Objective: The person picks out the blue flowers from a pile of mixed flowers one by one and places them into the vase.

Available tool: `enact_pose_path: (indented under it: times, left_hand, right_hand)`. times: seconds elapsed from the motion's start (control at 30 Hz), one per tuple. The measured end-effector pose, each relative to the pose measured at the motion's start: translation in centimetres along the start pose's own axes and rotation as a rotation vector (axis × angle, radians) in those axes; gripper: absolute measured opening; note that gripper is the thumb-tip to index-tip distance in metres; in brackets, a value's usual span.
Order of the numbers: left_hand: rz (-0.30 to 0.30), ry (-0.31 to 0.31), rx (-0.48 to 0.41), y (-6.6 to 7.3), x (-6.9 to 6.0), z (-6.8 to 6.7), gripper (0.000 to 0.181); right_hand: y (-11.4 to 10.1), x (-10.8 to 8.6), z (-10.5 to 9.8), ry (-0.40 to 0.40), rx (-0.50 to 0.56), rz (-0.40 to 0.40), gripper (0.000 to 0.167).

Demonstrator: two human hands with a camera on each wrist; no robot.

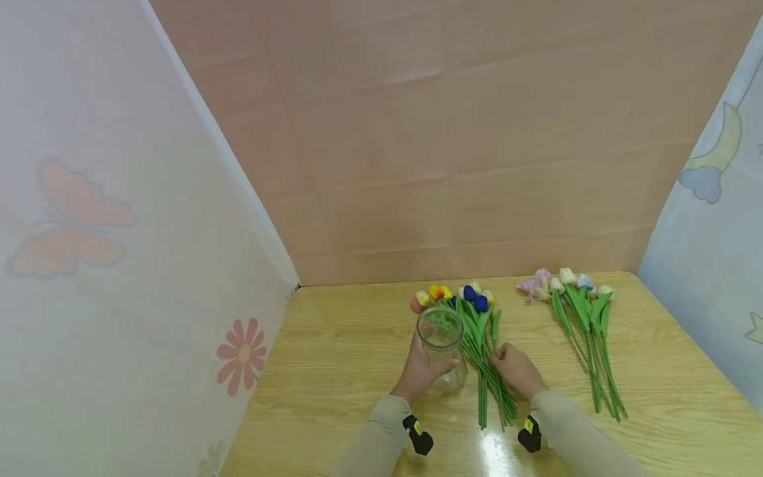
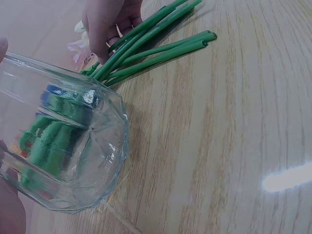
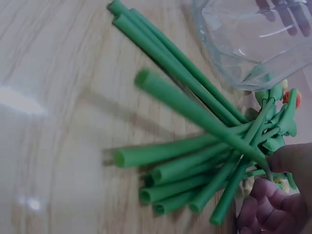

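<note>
My left hand (image 1: 422, 371) grips a clear glass jar (image 1: 451, 381) around its side, fingers and thumb curled on it. In the left wrist view the faceted base of the jar (image 2: 105, 146) faces the camera, with stems and blooms showing through the glass. Right of the jar lies a bunch of artificial tulips (image 1: 481, 331) with blue, white, yellow and orange heads. My right hand (image 1: 517, 371) pinches a green stem at the bunch; in the right wrist view thumb and finger of the hand (image 3: 287, 195) hold that stem (image 3: 204, 122) above the others.
A second group of artificial flowers (image 1: 590, 318), white, pale blue and pink-purple, lies on the right part of the wooden table (image 1: 334, 358). A brown backdrop (image 1: 387, 165) stands behind the table, with patterned cloth panels (image 1: 149, 199) at both sides.
</note>
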State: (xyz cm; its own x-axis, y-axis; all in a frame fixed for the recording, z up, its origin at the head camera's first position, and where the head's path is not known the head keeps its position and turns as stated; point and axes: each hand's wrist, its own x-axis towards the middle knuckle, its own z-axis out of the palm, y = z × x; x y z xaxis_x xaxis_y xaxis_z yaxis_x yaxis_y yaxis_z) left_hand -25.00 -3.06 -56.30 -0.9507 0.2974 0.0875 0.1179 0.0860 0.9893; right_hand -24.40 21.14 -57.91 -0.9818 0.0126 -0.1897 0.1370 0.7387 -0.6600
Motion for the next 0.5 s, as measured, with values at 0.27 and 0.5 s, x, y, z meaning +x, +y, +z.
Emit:
enact_pose_path:
  times: [0.27,0.5]
  left_hand:
    - [-0.022,-0.001,-0.011,0.1,0.0,0.0,0.1]
    - [-0.009,0.001,-0.016,0.1,-0.1,0.0,0.095]
  right_hand:
    - [0.4,-0.3,-1.3,0.075,0.044,0.008,0.038]
    - [0.6,-0.5,-2.5,0.184,-0.045,-0.029,0.04]
